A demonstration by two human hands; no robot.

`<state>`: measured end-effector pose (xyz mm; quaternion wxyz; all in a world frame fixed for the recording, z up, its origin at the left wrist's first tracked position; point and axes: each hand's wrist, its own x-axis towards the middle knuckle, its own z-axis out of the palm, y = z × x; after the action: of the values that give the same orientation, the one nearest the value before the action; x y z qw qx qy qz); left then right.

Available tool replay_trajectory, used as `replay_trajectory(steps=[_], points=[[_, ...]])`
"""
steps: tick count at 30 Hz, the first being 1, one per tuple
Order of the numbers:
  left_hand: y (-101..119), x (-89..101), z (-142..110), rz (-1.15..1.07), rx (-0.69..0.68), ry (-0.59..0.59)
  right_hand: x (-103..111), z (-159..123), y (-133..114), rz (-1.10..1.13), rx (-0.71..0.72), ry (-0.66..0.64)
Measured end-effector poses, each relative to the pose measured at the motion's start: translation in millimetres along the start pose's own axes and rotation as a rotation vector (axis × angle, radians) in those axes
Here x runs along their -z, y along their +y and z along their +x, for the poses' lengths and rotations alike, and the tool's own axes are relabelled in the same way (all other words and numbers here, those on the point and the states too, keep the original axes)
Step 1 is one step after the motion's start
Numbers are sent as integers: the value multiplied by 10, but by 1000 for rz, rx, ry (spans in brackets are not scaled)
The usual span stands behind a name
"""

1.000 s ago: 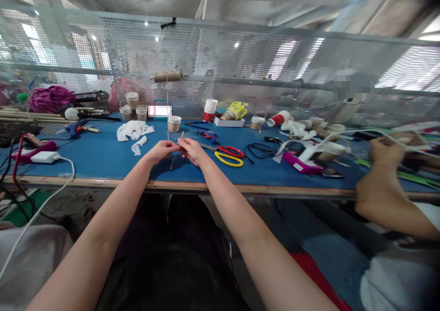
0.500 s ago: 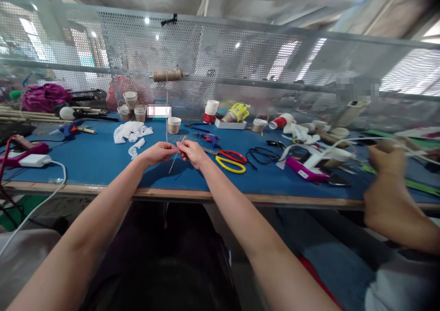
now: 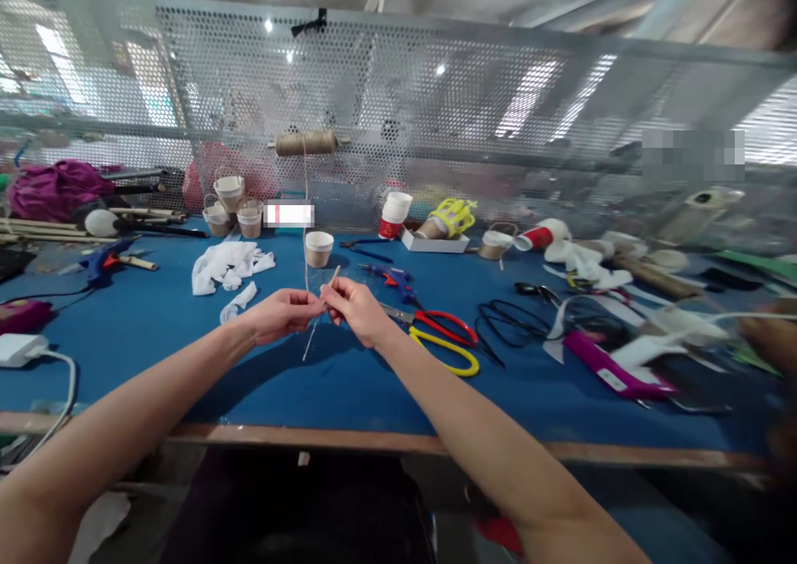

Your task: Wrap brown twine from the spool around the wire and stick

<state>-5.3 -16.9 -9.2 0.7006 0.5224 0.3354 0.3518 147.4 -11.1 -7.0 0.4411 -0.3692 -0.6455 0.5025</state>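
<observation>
My left hand [image 3: 287,313] is closed in a pinch on the twine [image 3: 305,252], which comes down from a spool [image 3: 305,143] on the mesh panel. Its fingertips meet those of my right hand [image 3: 349,305], pinched on a thin tan strand [image 3: 334,277] that sticks up above the fingers. A pale twisted end [image 3: 310,341] hangs below the fingertips. Where the strands join is hidden by the fingers. Behind the hands stands a small paper cup [image 3: 320,251] with a brown wrapped side. Scissors [image 3: 443,331] with red and yellow handles lie right of my right hand.
Blue glue guns [image 3: 398,280] [image 3: 100,263], pliers [image 3: 367,248] and white cloth scraps [image 3: 227,265] lie on the blue table [image 3: 274,389]. Small handled cups [image 3: 250,218] stand at the back left. A purple power strip [image 3: 616,366] and black cable [image 3: 514,321] lie right. Another person's blurred hand [image 3: 769,340] is at the right edge.
The view has shifted, so the table appears nearer and wider. My hands stay pinched together at the strands. The other person's arm has slid mostly out at the right.
</observation>
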Motion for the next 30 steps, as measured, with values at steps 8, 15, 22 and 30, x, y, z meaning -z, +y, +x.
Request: replay_trajectory(steps=[8,15,22,30], points=[[-135,-137,-4,-208,143,131,41,-54,137,77,-94,-16],[-167,-166,-78,-189,169,144,37,-135,118,133,-180,-64],[-105,-148,-90,234,83,133,62,-163,105,73,-200,-86],[-121,-119,-62,358,35,132,24,-170,114,-96,-135,-19]])
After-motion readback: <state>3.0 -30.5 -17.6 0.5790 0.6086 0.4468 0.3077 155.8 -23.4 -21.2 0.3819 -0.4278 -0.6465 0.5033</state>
